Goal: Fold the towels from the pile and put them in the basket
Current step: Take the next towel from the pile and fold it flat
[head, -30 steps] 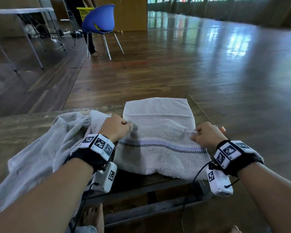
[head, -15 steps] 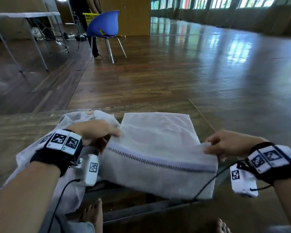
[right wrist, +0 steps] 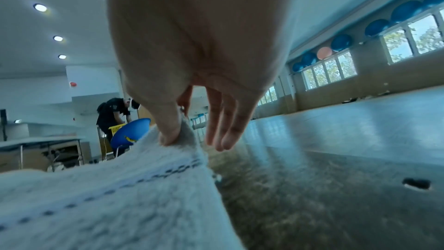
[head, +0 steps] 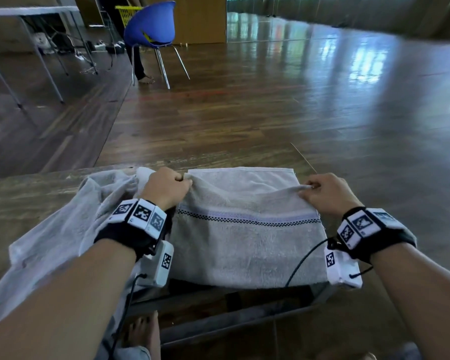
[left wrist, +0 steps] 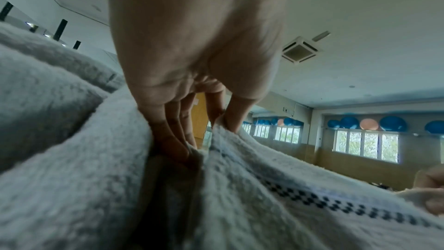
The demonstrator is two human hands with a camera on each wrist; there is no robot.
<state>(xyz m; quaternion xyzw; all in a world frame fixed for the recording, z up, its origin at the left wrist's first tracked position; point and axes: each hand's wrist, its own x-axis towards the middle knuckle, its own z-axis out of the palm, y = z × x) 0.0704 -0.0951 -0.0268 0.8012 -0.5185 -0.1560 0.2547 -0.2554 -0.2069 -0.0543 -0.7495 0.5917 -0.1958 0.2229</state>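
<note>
Pinched between thumb and fingertips of the left hand [head: 166, 188] and the right hand [head: 327, 193] are the two near corners of a pale grey terry towel with a checked blue-and-lilac border stripe [head: 247, 245]; the left wrist view shows the left fingers [left wrist: 173, 140] curled into the cloth, and the right wrist view shows the right thumb [right wrist: 168, 130] pressed on the corner while the other fingers hang straight. The towel is spread on the worn wooden table [head: 31, 193], its near edge drooping over the table's front and its far edge lying flat; the pinched corners are held just short of that far edge, so a lengthwise fold is judged nearly made but not yet laid down. Beside the left hand, a crumpled heap of further pale towels [head: 63, 229] is left unfolded; a yellow mesh basket [head: 126, 14] is seen far off behind a blue plastic chair [head: 151, 29], and nothing can be seen in it. Against the half-second-earlier frame, the lifted flap has been carried forward and lowered toward the far edge, and both hands have moved away from the body.
</note>
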